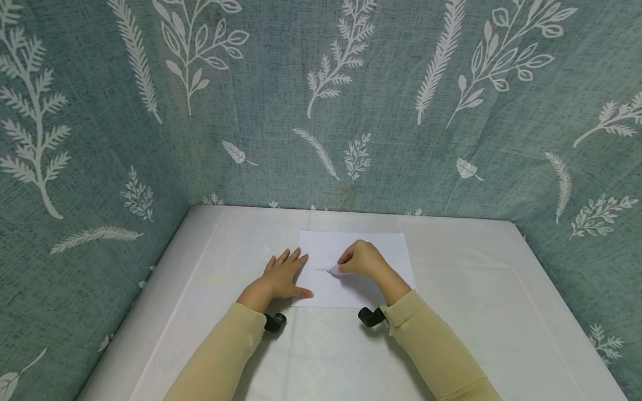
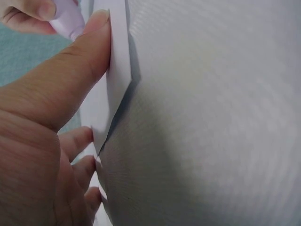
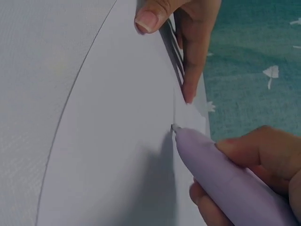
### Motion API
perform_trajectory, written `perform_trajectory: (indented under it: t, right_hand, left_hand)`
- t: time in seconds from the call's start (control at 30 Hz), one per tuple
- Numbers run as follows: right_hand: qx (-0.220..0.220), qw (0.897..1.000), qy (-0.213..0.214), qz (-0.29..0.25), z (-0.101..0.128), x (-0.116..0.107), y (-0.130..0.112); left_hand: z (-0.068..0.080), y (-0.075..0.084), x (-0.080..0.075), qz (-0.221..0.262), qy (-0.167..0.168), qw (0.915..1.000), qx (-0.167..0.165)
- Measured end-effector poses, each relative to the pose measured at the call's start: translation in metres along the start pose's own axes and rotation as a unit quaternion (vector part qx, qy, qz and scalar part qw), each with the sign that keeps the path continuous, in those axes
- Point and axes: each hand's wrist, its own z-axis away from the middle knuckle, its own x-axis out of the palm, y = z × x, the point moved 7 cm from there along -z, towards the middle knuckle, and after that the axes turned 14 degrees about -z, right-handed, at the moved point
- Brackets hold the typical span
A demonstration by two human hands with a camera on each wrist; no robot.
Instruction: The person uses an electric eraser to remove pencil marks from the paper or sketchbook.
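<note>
A white sheet of paper (image 1: 321, 241) lies on the table. My left hand (image 1: 282, 278) is spread at its left edge, with the thumb (image 2: 89, 52) resting on the sheet. Between thumb and fingers my right hand (image 1: 367, 259) grips a thick lilac pen-shaped tool (image 3: 221, 174). Its small metal tip touches the paper, left of the hand in the head view. A faint line runs leftward from the tip; whether it is drawn or cut I cannot tell. In the left wrist view, part of the lilac tool (image 2: 67, 19) shows behind the thumb.
The table (image 1: 461, 278) has a white cover. Green cloth with white leaf patterns (image 1: 271, 156) hangs behind it and along both sides. A black wrist device (image 1: 276, 322) sits at the left cuff, and another black device (image 1: 370, 317) at the right.
</note>
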Motion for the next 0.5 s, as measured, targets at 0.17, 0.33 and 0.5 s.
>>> perform_trajectory:
  t: [0.17,0.33,0.5]
  right_hand:
    - [0.004,1.000,0.008,-0.003,-0.0002,-0.0010,-0.0002]
    - [0.000,1.000,0.006,0.005,-0.0009,-0.0006,-0.0022]
    - [0.001,1.000,0.006,0.006,-0.0015,-0.0001,-0.0035]
  left_hand:
    - [-0.0006,-0.0004,0.0006,-0.002,-0.001,1.0000,0.000]
    - [-0.0006,-0.0008,0.0001,0.000,-0.002,1.0000,0.000]
    - [-0.0002,-0.0007,-0.0009,0.001,-0.004,1.0000,0.001]
